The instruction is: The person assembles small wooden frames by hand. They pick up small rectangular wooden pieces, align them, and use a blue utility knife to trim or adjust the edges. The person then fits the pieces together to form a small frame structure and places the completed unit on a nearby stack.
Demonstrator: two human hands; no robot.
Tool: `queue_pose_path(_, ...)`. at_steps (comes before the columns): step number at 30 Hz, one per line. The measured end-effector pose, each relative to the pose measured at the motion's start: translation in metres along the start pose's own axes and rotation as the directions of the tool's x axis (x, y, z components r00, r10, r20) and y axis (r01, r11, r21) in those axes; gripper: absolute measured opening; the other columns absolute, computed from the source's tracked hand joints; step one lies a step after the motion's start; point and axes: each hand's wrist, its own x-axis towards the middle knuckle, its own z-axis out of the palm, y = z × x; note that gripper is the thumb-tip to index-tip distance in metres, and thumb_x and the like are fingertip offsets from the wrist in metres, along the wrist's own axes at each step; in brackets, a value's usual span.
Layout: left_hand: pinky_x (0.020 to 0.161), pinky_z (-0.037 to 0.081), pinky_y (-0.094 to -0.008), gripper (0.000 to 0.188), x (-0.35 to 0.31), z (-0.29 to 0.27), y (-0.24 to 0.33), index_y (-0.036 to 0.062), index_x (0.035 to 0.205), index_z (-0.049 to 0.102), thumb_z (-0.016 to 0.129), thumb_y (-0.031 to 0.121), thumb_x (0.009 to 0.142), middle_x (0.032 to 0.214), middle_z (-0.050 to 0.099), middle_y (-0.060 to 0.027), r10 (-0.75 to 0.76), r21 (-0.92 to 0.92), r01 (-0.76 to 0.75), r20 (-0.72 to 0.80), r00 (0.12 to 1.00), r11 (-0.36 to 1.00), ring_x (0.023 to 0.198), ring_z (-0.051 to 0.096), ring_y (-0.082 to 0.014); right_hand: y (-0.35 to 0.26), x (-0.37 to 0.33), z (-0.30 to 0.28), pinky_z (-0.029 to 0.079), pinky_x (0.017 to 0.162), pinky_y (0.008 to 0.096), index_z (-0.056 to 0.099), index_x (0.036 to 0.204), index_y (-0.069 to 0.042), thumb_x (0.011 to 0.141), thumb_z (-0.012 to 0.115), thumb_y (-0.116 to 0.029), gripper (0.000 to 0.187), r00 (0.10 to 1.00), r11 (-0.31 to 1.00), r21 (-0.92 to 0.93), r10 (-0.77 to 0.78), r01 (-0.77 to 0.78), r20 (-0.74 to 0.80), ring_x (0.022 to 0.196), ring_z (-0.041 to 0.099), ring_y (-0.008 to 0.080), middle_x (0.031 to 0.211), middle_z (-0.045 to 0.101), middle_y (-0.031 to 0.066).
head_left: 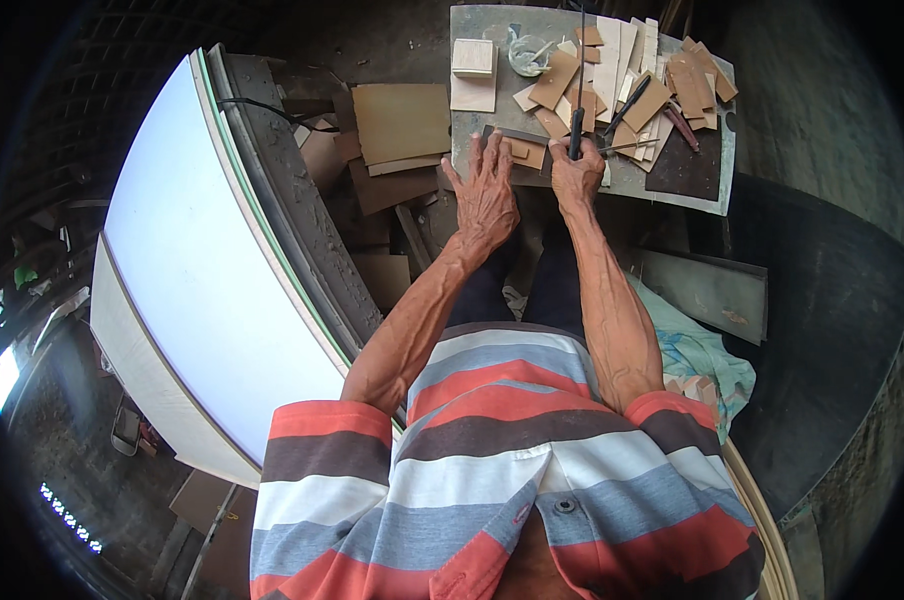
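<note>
My left hand [487, 200] lies with its fingers stretched out at the near left edge of the work table [622, 190]. Its fingertips rest beside a dark straight strip [524, 134] and a small brown wood piece [528, 154]; how firmly they press cannot be made out. My right hand [576, 178] is closed around the black handle of a long, thin-bladed tool [578, 118]. The blade points away from me and appears nearly edge-on, so its exact kind is unclear. A slim pointed rod [627, 146] lies just right of that hand.
Thin wood offcuts [622, 50] crowd the table's right half, with a black-handled tool [629, 98] among them. A clear plastic cup [527, 52] and a small wood block [473, 58] stand far left. Brown boards [402, 125] lie left of the table; a large white panel [202, 260] leans nearby.
</note>
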Motion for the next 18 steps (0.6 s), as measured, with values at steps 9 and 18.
queue_pose_path(9, 0.102, 0.013, -0.0751, 0.074, 0.006, 0.010, 0.005, 0.0046, 0.145, 0.027, 0.053, 0.007, 0.075, 0.155, 0.020, -0.0093, 0.063, 0.039, -0.065, 0.043, 0.997, 0.997, 0.144, 0.014, -0.0353, -0.005, -0.003, 0.002, 0.046, 0.059, 0.0378, 0.066, 0.081, -0.001, 0.077, 0.068, -0.023, 0.023, 1.000, 1.000, -0.023, 0.002, -0.001, 0.013, 0.059, 0.059, 0.0253, 0.063, 0.060, 0.0131)
queue_pose_path(18, 0.101, 0.014, -0.0757, 0.075, 0.010, 0.016, 0.004, 0.0046, 0.145, 0.028, 0.054, 0.008, 0.075, 0.155, 0.022, -0.0089, 0.075, 0.081, -0.080, 0.065, 0.995, 0.994, 0.144, 0.016, -0.0342, -0.003, -0.005, 0.000, 0.045, 0.062, 0.0402, 0.064, 0.080, 0.000, 0.081, 0.064, -0.030, 0.031, 0.998, 0.999, 0.013, 0.051, -0.051, 0.041, 0.063, 0.058, 0.0309, 0.067, 0.059, 0.0177)
